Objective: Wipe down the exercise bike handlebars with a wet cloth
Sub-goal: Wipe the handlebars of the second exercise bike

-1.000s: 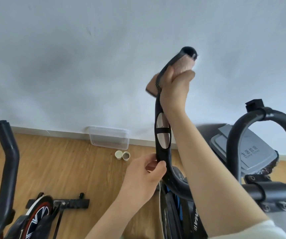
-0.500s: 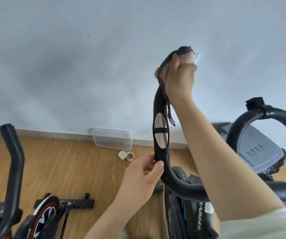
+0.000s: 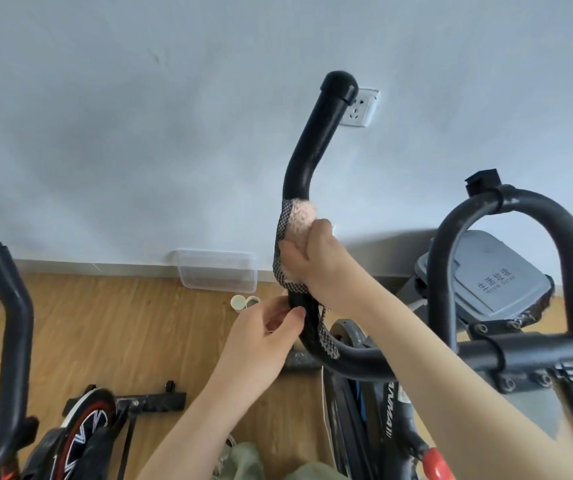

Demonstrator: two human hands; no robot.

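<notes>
At far left stands another bike's black bar (image 3: 8, 323); a clear tub (image 3: 216, 270) sits on the floor by the wall. At centre, the left hand (image 3: 264, 337) pinches the handlebar (image 3: 316, 133) at its lower bend. Just above, the right hand (image 3: 316, 261) grips the pink cloth (image 3: 297, 220), wrapped round the handlebar's middle. A grey console (image 3: 492, 275) lies to the right.

The person's left hand (image 3: 264, 337) and right hand (image 3: 312, 261) are bare, as are both forearms (image 3: 209, 410); olive-green clothing (image 3: 243, 460) shows well below the handlebar (image 3: 316, 140).
</notes>
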